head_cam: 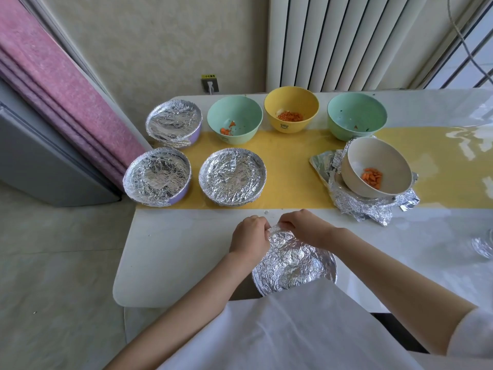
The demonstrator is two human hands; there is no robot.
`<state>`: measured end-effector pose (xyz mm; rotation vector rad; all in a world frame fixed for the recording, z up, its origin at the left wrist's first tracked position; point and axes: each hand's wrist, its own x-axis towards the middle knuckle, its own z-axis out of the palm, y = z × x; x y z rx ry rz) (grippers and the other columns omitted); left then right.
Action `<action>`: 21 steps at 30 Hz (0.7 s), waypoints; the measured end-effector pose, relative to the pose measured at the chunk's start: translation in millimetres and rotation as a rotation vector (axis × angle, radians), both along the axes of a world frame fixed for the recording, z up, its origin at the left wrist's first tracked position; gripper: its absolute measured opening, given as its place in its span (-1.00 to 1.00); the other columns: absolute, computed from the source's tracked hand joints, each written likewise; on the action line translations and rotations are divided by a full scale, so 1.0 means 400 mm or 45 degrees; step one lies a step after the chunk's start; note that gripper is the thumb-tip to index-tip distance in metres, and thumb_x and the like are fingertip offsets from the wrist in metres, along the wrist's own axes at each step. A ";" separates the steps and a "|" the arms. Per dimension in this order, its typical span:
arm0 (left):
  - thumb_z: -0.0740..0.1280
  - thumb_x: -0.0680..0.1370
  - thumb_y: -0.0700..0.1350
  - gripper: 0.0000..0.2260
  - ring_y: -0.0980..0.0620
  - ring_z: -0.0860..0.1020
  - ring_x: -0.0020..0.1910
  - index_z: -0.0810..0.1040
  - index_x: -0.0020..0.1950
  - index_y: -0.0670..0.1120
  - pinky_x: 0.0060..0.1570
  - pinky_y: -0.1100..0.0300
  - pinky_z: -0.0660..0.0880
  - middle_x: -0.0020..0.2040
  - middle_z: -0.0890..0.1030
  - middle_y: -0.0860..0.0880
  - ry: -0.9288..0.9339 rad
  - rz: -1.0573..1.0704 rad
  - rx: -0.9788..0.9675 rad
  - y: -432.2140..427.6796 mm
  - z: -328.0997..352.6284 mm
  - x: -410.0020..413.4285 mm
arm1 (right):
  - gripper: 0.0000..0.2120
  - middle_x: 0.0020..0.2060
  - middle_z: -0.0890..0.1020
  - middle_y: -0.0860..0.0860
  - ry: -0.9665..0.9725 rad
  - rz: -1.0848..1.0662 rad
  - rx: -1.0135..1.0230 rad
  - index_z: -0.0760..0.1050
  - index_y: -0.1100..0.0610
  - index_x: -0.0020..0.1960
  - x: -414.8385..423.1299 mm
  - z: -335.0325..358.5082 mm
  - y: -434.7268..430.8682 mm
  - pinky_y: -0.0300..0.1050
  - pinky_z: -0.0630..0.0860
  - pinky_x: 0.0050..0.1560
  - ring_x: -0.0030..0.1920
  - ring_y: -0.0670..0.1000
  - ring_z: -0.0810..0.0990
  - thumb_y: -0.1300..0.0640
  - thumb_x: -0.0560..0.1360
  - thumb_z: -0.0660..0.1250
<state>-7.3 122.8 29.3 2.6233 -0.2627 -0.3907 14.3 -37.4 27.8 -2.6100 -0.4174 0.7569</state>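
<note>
Silver foil job, head view only. The foil-covered bowl [293,263] sits at the near edge of the white table [173,249], directly in front of the person. Its near side is cut off by a white garment.

Left hand [249,237] and right hand [304,227] meet at the bowl's far rim. Both have fingers curled and pinch the crinkled foil there, knuckles almost touching. Fingertips are mostly hidden under the foil fold.

A yellow runner [293,182] crosses the table further back. At its left end are three more foil-sealed bowls: back left [174,123], front left [157,176] and front middle [232,177].

Along the back row, open:
- left green bowl [234,113], a few orange bits inside
- yellow bowl [291,102], small orange dice inside
- right green bowl [357,116], only crumbs inside

On the right, a beige bowl [377,156] lies tilted towards the camera on a loose foil sheet [360,206], with carrot pieces [371,177] inside.

A glass [484,244] is cut off at the right edge. A pink fabric [53,89] leans on the left, a radiator [346,41] stands behind the table, and a wall socket [210,83] sits beside it.
</note>
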 end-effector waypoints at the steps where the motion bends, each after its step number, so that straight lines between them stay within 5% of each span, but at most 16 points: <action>1: 0.25 0.57 -0.19 -0.87 -0.05 0.49 0.00 0.55 0.05 -0.15 -0.13 0.17 0.35 0.04 0.56 -0.08 0.002 -0.005 0.002 0.000 0.000 0.001 | -0.66 -0.31 0.47 0.07 0.011 0.010 -0.021 0.29 0.02 -0.34 0.004 0.006 0.003 -0.11 0.24 -0.24 -0.28 0.06 0.35 0.22 0.60 0.10; 6: 0.28 0.54 -0.20 -0.84 -0.06 0.56 -0.02 0.59 0.07 -0.14 -0.08 0.12 0.50 0.01 0.63 -0.09 0.089 0.046 -0.034 0.003 -0.002 0.016 | -0.74 -0.15 0.63 0.15 0.084 0.072 -0.085 0.53 0.24 -0.01 0.025 0.008 0.020 -0.02 0.43 -0.13 -0.18 0.11 0.53 0.18 0.62 0.09; 14: 0.35 0.51 -0.17 -0.86 -0.08 0.59 -0.06 0.64 0.04 -0.13 -0.03 0.06 0.54 -0.03 0.66 -0.11 0.118 0.090 -0.085 0.008 -0.008 0.024 | -0.79 -0.34 0.50 0.00 -0.076 0.178 -0.200 0.50 0.12 -0.08 0.027 -0.003 0.026 -0.08 0.39 -0.30 -0.28 0.08 0.47 0.34 0.53 0.14; 21: 0.34 0.52 -0.14 -0.88 -0.12 0.57 -0.06 0.63 0.00 -0.12 -0.09 0.04 0.53 -0.07 0.65 -0.11 0.096 0.090 -0.051 0.006 -0.005 0.017 | -0.68 -0.06 0.64 0.06 -0.238 0.181 -0.202 0.51 0.09 0.10 -0.002 -0.011 0.044 -0.06 0.46 -0.15 -0.10 0.11 0.57 0.39 0.48 0.15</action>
